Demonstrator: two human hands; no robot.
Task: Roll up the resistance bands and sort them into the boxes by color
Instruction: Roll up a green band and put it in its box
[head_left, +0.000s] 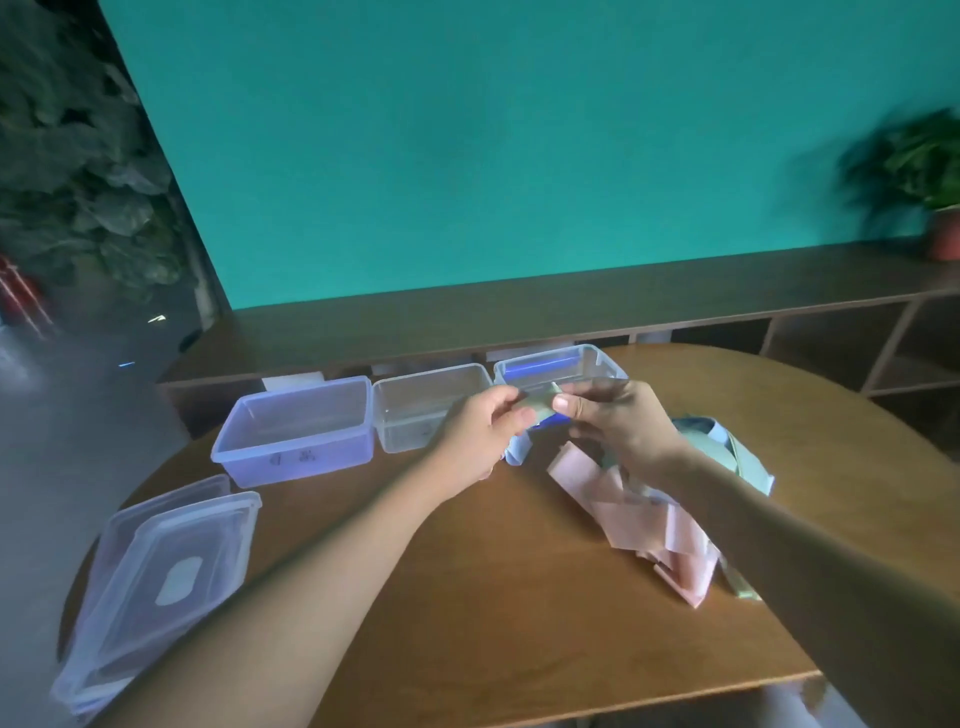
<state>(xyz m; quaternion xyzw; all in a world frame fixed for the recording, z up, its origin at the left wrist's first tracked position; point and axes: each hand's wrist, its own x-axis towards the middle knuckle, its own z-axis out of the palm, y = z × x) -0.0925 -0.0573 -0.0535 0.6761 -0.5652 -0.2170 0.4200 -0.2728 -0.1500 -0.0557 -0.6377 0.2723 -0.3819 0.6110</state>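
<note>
Both hands are raised over the table's far middle, pinching the end of a pale green resistance band (542, 402) between them. My left hand (485, 426) holds its left side, and my right hand (613, 418) holds its right side with the thumb on top. More pale green band (748, 457) trails behind my right wrist. A heap of pink bands (628, 514) lies under my right forearm. Three clear boxes stand in a row at the back: the left box (296, 431), the middle box (415, 410) and the right box (561, 366), which has something blue inside.
Stacked clear lids (166, 566) lie at the table's left front. The round wooden table (493, 597) ends close at the front edge. A low wooden shelf unit (779, 301) runs behind, with a potted plant (930, 182) at the far right.
</note>
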